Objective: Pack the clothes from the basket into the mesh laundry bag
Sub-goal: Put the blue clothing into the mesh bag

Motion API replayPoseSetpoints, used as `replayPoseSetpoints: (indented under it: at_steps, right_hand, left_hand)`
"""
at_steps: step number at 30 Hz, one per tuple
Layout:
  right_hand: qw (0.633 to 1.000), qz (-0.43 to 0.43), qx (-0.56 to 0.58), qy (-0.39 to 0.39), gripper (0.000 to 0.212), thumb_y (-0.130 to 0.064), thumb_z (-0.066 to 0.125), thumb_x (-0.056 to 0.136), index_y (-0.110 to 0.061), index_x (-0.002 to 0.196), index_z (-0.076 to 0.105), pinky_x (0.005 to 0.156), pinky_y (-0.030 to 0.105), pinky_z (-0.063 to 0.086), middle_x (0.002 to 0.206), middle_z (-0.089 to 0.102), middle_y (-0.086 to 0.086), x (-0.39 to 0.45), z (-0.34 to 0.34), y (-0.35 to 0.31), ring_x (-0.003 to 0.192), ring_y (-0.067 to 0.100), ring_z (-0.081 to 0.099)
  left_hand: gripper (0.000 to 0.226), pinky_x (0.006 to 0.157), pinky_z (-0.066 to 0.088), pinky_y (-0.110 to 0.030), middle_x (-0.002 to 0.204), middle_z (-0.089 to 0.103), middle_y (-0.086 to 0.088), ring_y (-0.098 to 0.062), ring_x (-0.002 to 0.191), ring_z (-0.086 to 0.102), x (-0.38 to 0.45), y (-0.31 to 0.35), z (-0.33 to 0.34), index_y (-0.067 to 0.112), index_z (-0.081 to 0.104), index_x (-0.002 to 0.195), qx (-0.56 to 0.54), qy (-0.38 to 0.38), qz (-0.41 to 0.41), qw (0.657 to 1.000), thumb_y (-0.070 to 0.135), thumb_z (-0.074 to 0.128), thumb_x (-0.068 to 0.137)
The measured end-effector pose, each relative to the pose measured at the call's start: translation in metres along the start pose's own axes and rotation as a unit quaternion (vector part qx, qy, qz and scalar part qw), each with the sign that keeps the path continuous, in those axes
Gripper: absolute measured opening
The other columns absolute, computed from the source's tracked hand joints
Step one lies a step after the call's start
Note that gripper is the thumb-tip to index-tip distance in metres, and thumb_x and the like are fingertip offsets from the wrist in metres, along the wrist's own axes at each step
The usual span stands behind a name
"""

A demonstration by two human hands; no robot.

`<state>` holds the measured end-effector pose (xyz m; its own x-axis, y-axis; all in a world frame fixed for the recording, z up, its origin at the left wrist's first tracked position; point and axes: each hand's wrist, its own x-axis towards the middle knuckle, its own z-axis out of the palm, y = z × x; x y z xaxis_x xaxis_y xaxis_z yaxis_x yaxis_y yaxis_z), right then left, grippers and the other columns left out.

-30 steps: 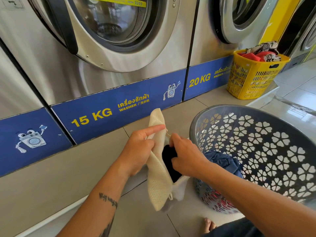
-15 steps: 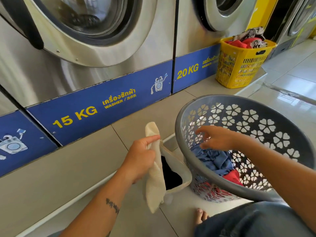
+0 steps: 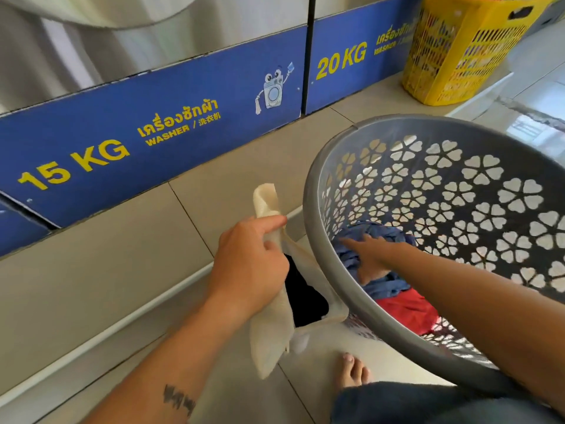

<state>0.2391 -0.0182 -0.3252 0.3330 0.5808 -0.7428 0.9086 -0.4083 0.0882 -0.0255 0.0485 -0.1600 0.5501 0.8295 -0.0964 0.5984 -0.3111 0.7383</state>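
**Taking the blue garment cleanly from the basket**

The left hand pinches the rim of the cream mesh laundry bag, holding its mouth open just beside the grey plastic basket with flower cut-outs; a dark garment already lies inside. The right hand is down in the basket on the crumpled blue cloth garment, forefinger stretched out, thumb pressing into the folds; whether its fingers have closed on the cloth I cannot tell. A red garment lies beneath. To do this well, gather the blue piece in one full handful so nothing trails, lift it over the rim, and keep the bag mouth wide and close.
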Motion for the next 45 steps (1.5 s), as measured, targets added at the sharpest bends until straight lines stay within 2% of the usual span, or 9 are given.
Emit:
replayPoseSetpoints:
  at_steps: [5, 8, 13, 16, 25, 29, 34, 40, 45]
  right_hand:
    - [0.998, -0.035, -0.027, -0.036, 0.127, -0.046, 0.075, 0.075, -0.033, 0.153, -0.025, 0.097, 0.046, 0.050, 0.146, 0.052, 0.016, 0.013, 0.045, -0.016, 0.119, 0.038, 0.060]
    - [0.999, -0.032, -0.042, 0.001, 0.089, -0.048, 0.064, 0.086, -0.023, 0.156, 0.016, 0.088, 0.041, 0.048, 0.133, 0.061, 0.011, 0.010, 0.045, -0.018, 0.114, 0.036, 0.062]
    - [0.998, -0.036, 0.021, 0.044, 0.011, -0.022, 0.054, 0.090, -0.017, 0.098, 0.060, 0.084, 0.040, 0.052, 0.114, 0.067, 0.012, -0.009, 0.016, -0.013, 0.097, 0.032, 0.060]
    - [0.987, -0.029, 0.127, 0.096, 0.028, -0.015, 0.055, 0.086, -0.010, 0.113, 0.063, 0.088, 0.037, 0.050, 0.117, 0.066, 0.012, -0.030, -0.009, -0.005, 0.102, 0.029, 0.059]
    - [0.905, -0.094, 0.332, 0.251, 0.010, -0.012, 0.063, 0.081, -0.009, 0.090, 0.067, 0.079, 0.044, 0.053, 0.088, 0.070, 0.013, -0.146, -0.077, -0.002, 0.088, 0.036, 0.066]
    - [0.821, -0.157, 0.445, 0.320, 0.018, 0.001, 0.060, 0.091, -0.007, 0.105, 0.068, 0.093, 0.050, 0.053, 0.104, 0.072, 0.019, -0.215, -0.097, -0.024, 0.101, 0.035, 0.068]
    - [0.746, -0.249, 0.443, 0.431, 0.012, 0.002, 0.060, 0.090, -0.009, 0.094, 0.063, 0.072, 0.022, 0.051, 0.084, 0.071, 0.003, -0.267, -0.097, -0.089, 0.077, 0.002, 0.063]
    - [0.881, -0.223, 0.308, 0.283, 0.052, -0.029, 0.076, 0.083, -0.020, 0.122, 0.042, 0.094, 0.041, 0.052, 0.121, 0.062, 0.004, -0.243, -0.066, -0.142, 0.110, 0.020, 0.060]
    - [0.905, -0.212, 0.080, 0.361, 0.034, -0.019, 0.062, 0.086, -0.018, 0.119, 0.052, 0.082, 0.044, 0.051, 0.112, 0.063, 0.004, -0.235, -0.071, -0.147, 0.100, 0.026, 0.059]
  left_hand:
    - [0.053, 0.068, 0.044, -0.025, 0.101, 0.070, 0.007, -0.035, 0.096, 0.063, 0.006, -0.003, -0.003, 0.031, 0.066, 0.125, 0.005, 0.014, -0.011, 1.000, 0.001, 0.043, 0.089]
    - [0.053, 0.074, 0.047, -0.025, 0.094, 0.066, 0.010, -0.030, 0.097, 0.062, 0.006, -0.001, -0.009, 0.031, 0.068, 0.122, 0.003, 0.035, -0.004, 0.999, -0.001, 0.044, 0.087]
    - [0.055, 0.069, 0.053, -0.025, 0.106, 0.073, -0.001, -0.021, 0.090, 0.065, 0.004, 0.001, -0.019, 0.032, 0.069, 0.121, -0.022, 0.034, -0.002, 0.999, -0.002, 0.044, 0.086]
    - [0.054, 0.070, 0.045, -0.011, 0.118, 0.069, 0.007, -0.007, 0.089, 0.067, 0.005, 0.005, -0.031, 0.033, 0.070, 0.119, -0.046, 0.050, -0.004, 0.998, 0.000, 0.042, 0.085]
    - [0.057, 0.087, 0.051, -0.042, 0.128, 0.065, -0.002, -0.038, 0.114, 0.059, -0.009, 0.017, -0.060, 0.038, 0.070, 0.115, -0.093, 0.085, 0.000, 0.992, 0.002, 0.039, 0.084]
    - [0.053, 0.082, 0.044, -0.025, 0.133, 0.059, 0.005, -0.011, 0.109, 0.055, -0.027, 0.025, -0.072, 0.036, 0.070, 0.118, -0.116, 0.097, 0.007, 0.989, 0.004, 0.040, 0.088]
    - [0.052, 0.057, 0.040, -0.003, 0.104, 0.064, 0.015, 0.007, 0.075, 0.058, -0.039, 0.022, -0.077, 0.036, 0.071, 0.114, -0.153, 0.097, 0.018, 0.983, 0.001, 0.042, 0.087]
    - [0.044, 0.061, 0.039, -0.004, 0.088, 0.057, 0.028, 0.017, 0.071, 0.054, -0.043, 0.017, -0.089, 0.035, 0.072, 0.111, -0.202, 0.118, 0.007, 0.972, 0.006, 0.045, 0.091]
    - [0.052, 0.058, 0.038, 0.002, 0.102, 0.060, 0.017, 0.029, 0.072, 0.050, -0.040, 0.012, -0.090, 0.033, 0.071, 0.114, -0.222, 0.103, 0.009, 0.970, 0.000, 0.042, 0.088]
